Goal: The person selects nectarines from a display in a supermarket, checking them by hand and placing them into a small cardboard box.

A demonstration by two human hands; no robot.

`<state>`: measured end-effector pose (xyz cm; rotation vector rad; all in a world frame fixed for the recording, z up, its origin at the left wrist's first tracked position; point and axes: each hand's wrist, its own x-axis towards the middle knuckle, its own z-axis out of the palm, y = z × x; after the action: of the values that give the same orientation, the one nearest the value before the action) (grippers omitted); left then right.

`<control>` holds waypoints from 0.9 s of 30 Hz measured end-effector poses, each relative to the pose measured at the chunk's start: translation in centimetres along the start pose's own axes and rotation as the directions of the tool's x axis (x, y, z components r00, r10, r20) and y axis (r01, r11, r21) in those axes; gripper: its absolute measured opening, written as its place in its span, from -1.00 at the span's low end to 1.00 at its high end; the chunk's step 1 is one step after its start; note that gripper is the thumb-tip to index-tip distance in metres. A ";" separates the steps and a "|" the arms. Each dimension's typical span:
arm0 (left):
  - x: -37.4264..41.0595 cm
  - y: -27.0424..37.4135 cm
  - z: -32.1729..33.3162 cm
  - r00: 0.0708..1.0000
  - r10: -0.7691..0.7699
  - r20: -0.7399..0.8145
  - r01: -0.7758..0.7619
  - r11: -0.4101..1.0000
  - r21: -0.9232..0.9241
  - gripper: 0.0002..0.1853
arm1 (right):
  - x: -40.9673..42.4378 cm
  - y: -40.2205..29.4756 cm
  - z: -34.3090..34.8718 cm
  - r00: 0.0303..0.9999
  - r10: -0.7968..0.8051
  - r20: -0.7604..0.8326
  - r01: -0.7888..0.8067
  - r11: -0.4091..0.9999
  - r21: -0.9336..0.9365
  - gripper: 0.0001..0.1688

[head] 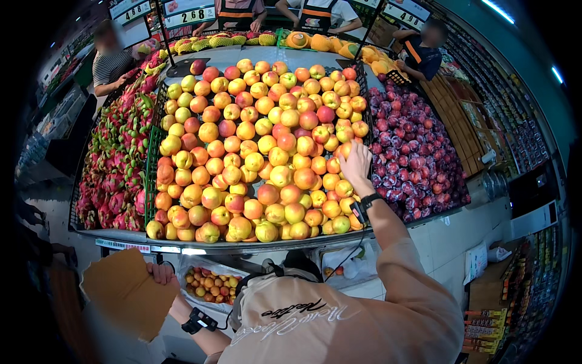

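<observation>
Yellow-and-red nectarines or peaches cover a wide display stand in front of me. At the right edge of this fruit, my right hand rests on a fruit, its fingers curved over it; whether they grip it I cannot tell. My left hand holds a torn piece of brown cardboard by its right edge, low at the left, in front of the stand. Both wrists wear black straps with small devices.
Dragon fruit lies left of a green crate wall; dark red plums lie to the right. Below the stand's front edge are a lined crate of similar fruit and another crate. Several people stand around the far side.
</observation>
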<state>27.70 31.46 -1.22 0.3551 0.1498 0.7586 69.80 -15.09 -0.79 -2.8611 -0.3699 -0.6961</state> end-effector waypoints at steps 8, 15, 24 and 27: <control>1.1 -4.3 -1.6 0.974 -0.220 -0.047 0.207 0.960 -0.189 -0.70 | -3.8 2.3 2.1 1.000 -0.010 -0.007 0.011 0.998 0.057 -0.53; 1.2 -4.4 0.8 0.980 -0.187 -0.063 0.176 0.972 -0.156 -0.71 | -2.9 2.4 2.0 0.992 0.105 -0.073 -0.086 0.970 0.229 -0.71; 0.2 -3.9 -2.3 0.974 -0.187 -0.131 0.169 0.976 -0.140 -0.72 | -2.1 3.5 2.6 0.958 0.140 -0.252 -0.056 0.948 0.314 -0.89; 0.2 -4.3 -2.7 0.970 -0.200 -0.134 0.182 0.974 -0.138 -0.72 | -2.9 4.2 1.6 0.956 0.145 -0.253 -0.054 0.940 0.337 -0.91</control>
<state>29.93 29.42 -5.32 0.1625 0.2712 0.5994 69.19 -19.32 -4.06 -2.4112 -0.2658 -0.9034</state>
